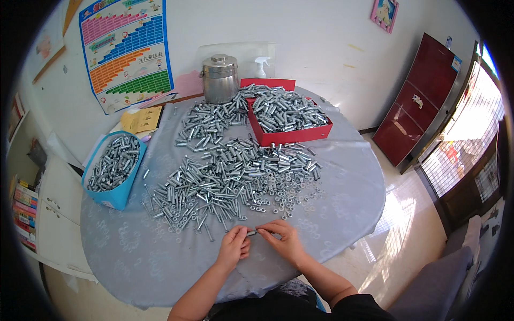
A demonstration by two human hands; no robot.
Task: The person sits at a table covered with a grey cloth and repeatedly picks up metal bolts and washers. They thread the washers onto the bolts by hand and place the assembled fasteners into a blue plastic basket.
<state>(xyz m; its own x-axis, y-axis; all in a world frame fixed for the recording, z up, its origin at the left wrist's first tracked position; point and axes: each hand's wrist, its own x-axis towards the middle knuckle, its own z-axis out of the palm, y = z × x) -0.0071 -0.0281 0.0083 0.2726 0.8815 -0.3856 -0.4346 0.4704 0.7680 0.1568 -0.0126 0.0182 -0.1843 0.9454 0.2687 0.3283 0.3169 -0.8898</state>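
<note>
Near the table's front edge, my left hand [234,249] is closed round a short silver expansion bolt [251,233], its metal sleeve showing between my hands. The thumb and fingers of my right hand [284,242] pinch at the bolt's right end. Whatever small part those fingertips hold is too small to make out. Just beyond my hands spreads a wide heap of loose bolts and sleeves [206,184]. Small nuts and washers [281,195] lie scattered at the heap's right side.
A blue basket [130,184] full of metal pieces stands at the left. Farther back, a red box [300,136] overflows with finished-looking bolts beside a steel pot [220,80]. A white spray bottle [262,67] and a yellow envelope [142,119] are near the wall. Grey cloth [342,198] covers the round table.
</note>
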